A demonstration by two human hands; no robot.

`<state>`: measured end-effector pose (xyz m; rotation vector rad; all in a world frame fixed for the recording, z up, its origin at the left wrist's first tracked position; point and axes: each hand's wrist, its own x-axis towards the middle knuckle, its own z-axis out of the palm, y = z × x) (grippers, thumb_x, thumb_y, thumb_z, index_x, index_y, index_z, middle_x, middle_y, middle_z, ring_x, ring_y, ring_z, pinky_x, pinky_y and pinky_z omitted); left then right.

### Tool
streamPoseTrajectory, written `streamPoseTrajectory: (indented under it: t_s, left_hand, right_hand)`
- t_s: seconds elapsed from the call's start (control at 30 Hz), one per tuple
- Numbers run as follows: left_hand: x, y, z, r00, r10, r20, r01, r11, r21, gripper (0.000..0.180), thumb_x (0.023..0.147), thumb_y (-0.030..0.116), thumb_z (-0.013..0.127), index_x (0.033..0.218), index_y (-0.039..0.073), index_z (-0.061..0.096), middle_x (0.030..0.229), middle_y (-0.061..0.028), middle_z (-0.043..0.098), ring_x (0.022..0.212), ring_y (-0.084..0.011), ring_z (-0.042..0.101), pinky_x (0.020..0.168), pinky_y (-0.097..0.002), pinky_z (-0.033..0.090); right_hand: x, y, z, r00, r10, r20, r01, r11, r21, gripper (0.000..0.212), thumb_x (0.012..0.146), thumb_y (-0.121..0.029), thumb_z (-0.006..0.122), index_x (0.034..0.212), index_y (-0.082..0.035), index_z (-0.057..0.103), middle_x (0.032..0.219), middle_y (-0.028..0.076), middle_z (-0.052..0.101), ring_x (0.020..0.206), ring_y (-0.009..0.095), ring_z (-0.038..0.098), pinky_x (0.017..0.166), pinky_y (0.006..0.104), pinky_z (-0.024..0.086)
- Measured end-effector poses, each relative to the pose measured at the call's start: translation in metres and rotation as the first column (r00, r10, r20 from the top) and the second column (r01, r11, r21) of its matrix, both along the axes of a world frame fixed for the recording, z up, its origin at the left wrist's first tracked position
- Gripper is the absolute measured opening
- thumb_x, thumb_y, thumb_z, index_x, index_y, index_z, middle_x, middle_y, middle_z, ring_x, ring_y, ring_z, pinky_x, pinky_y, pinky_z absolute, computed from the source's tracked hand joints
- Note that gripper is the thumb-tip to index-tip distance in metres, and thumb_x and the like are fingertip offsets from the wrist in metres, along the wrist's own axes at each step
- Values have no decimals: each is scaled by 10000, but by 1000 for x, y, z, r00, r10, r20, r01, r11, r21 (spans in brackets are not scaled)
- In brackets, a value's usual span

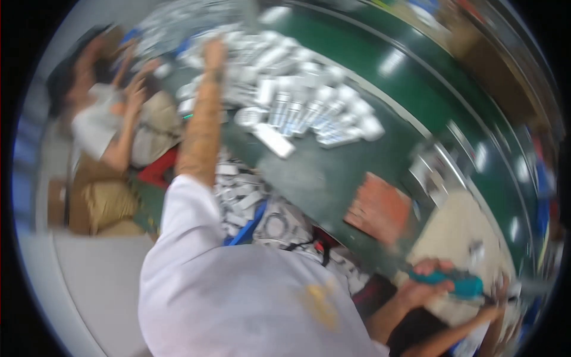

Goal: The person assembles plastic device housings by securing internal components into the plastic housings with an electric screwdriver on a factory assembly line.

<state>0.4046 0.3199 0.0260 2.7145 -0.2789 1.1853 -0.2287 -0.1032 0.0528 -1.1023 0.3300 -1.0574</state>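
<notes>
My left arm stretches far up the table, and my left hand (215, 52) is down among a crowd of white plastic housings (270, 56). Its fingers are blurred and partly hidden, so what they hold is unclear. At the lower right, my right hand (425, 282) is wrapped around a teal power screwdriver (464, 284), which points right. Close to the tool's front end is another hand (501, 302), smeared by motion; its forearm seems to be a co-worker's. White devices with silvery barrels (291, 113) lie in a row, with a white box-shaped piece (273, 140) beside them.
An orange-red slab (379, 208) lies on the dark green table (303, 172). A beige sheet (464, 229) covers its right part. Beyond runs a green conveyor (386, 56). Small white parts (239, 193) fill a container below the near edge. A seated co-worker (113, 119) is at left.
</notes>
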Motion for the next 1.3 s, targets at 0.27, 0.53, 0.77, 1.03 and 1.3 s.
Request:
streamPoseTrajectory:
  t_s: [0.27, 0.53, 0.77, 1.03, 1.3]
  left_hand:
    - [-320, -302, 81, 150, -989, -13, 647, 108, -755, 222, 983, 144, 574, 1162, 28, 635, 1060, -123, 699, 967, -202, 653, 901, -338, 501]
    - [-543, -582, -2, -312, -909, -275, 774, -75, -629, 480, 877, 453, 681, 1042, 4, 648, 906, -147, 678, 887, -297, 661, 814, -377, 525]
    - [-591, -660, -33, -169, -804, -570, 806, 221, -550, 496, 846, 497, 651, 1037, 42, 605, 1091, -136, 626, 1010, -331, 609, 899, -443, 493]
    - [-511, -506, -8, -153, -945, -289, 827, 37, -561, 296, 874, 311, 654, 1041, 70, 613, 1029, -100, 625, 930, -321, 621, 841, -433, 496]
    - [-435, -333, 4, -45, -937, -348, 953, 64, -296, 232, 883, 255, 665, 1027, 74, 647, 963, -89, 600, 999, -286, 601, 882, -438, 477]
  right_hand:
    - [3, 5, 1, 985, -38, -169, 32, 999, -43, 633, 861, -531, 727, 1075, 42, 562, 736, 75, 587, 646, 179, 593, 589, 302, 479]
    - [-44, -7, 7, 975, -157, -159, 149, 987, -64, 561, 873, -398, 768, 1121, 61, 564, 795, 74, 609, 712, 164, 604, 636, 286, 484]
    - [-76, -9, 13, 946, -231, -229, 204, 970, -134, 505, 896, -348, 747, 1127, 62, 563, 815, 86, 621, 720, 168, 607, 652, 284, 483]
    - [-78, -26, 15, 863, -303, -404, 221, 946, -238, 603, 910, -475, 694, 1144, 60, 542, 788, 83, 590, 724, 200, 599, 610, 300, 472]
    - [-15, -21, 16, 958, -118, -261, 103, 992, -71, 667, 930, -516, 647, 1154, 100, 521, 782, 83, 568, 701, 196, 583, 644, 315, 470]
